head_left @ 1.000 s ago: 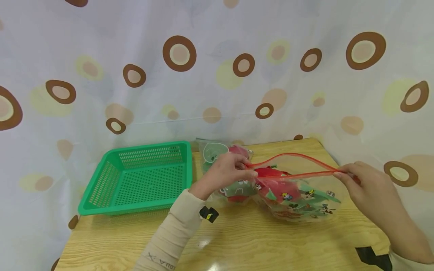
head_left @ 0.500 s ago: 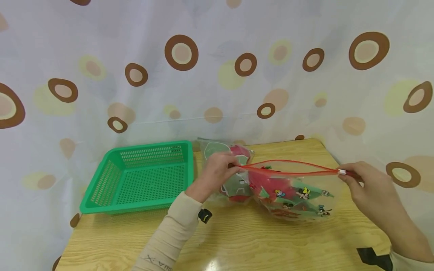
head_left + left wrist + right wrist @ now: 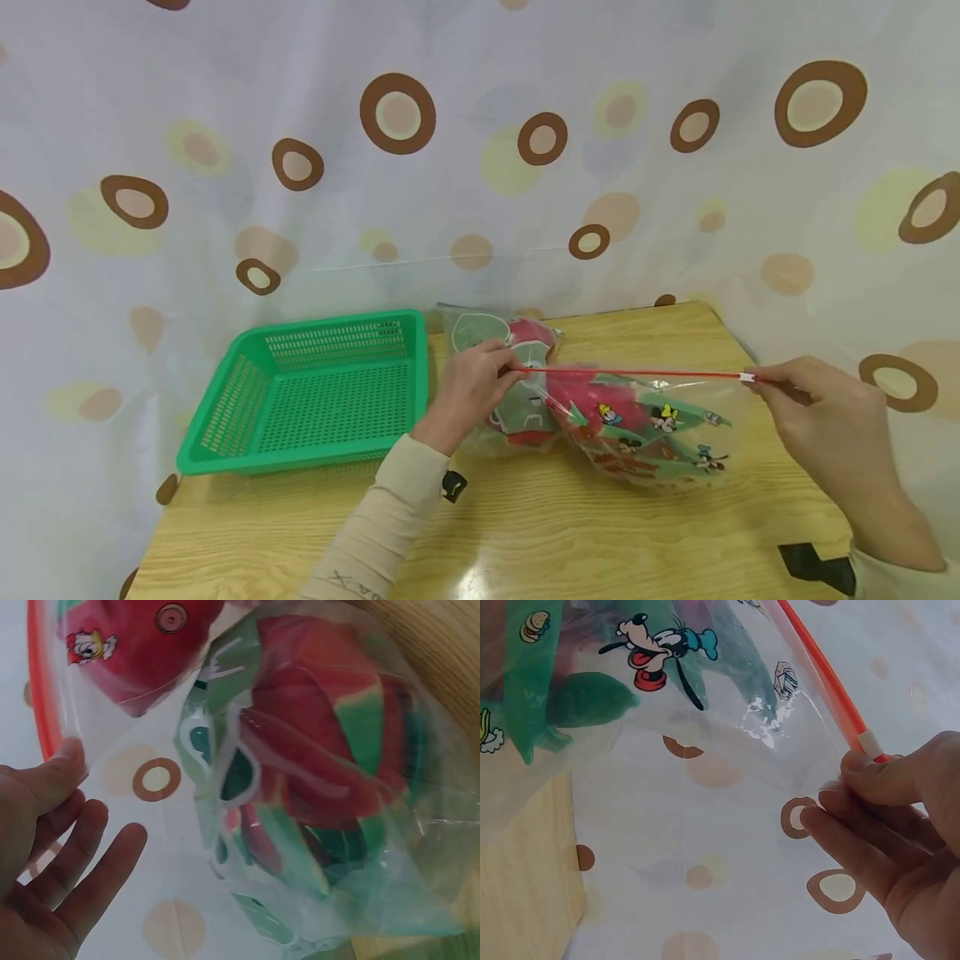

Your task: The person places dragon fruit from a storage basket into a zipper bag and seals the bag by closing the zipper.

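Observation:
A clear zip bag (image 3: 660, 425) with cartoon prints and a red zip edge hangs stretched between both hands, red and green things inside it. My left hand (image 3: 468, 387) pinches the left end of the red edge between thumb and finger. At the other end my right hand (image 3: 825, 417) pinches the corner beside the white zip slider (image 3: 870, 744). The red edge runs straight, its two sides together. Behind the left hand lies a second clear bag (image 3: 315, 742), with white-outlined prints and red and green things in it, partly hidden by the hand and the first bag.
A green plastic basket (image 3: 303, 460) with slotted walls stands on the left of the wooden table (image 3: 570, 550). A white curtain (image 3: 465, 100) with brown rings hangs behind the table and along its sides.
The bag's mouth has gone from a wide gap to a straight, flat line. My left hand has drawn slightly left, pulling the edge taut; the white slider has come into view by the right hand.

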`<action>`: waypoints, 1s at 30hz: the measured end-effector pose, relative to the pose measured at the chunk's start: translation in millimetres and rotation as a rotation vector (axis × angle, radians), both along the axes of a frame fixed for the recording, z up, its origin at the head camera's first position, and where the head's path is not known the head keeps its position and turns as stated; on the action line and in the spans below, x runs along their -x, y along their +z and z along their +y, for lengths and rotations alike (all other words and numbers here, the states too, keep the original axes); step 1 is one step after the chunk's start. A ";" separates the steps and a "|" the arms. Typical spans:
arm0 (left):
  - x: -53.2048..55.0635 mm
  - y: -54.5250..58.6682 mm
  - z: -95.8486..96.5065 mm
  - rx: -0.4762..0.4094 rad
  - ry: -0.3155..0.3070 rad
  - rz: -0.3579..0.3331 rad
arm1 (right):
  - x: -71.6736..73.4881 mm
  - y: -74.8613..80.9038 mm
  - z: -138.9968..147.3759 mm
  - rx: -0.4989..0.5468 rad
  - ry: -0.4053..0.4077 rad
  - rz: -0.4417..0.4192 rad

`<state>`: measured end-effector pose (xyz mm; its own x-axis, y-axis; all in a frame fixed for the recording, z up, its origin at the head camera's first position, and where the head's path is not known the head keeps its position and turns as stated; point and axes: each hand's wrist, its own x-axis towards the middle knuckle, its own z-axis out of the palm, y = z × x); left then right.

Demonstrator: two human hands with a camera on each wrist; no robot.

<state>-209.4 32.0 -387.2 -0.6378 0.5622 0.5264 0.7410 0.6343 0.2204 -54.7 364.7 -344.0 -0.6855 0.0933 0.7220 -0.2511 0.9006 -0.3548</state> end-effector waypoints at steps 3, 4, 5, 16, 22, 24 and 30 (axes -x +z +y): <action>-0.4 -6.1 -0.1 -0.005 0.025 0.043 | 3.2 -1.6 -1.3 -0.011 0.024 0.065; -0.9 -7.5 -0.2 -0.010 0.032 0.046 | 3.8 -1.9 -2.0 -0.005 0.032 0.078; -1.4 -8.9 -0.2 -0.015 0.039 0.042 | 4.2 -2.1 -2.7 -0.001 0.040 0.085; -5.9 -9.4 0.9 -0.024 0.092 -0.151 | 9.1 -2.0 -17.1 0.046 0.078 0.164; -21.0 5.6 15.3 -0.016 0.042 -0.141 | 9.1 -1.9 -17.3 0.049 0.079 0.169; -27.2 10.8 23.0 -0.033 0.017 -0.064 | 9.3 -2.3 -17.2 0.059 0.085 0.168; -45.8 22.4 50.5 -0.166 -0.129 0.138 | 9.7 -2.8 -17.1 0.076 0.089 0.165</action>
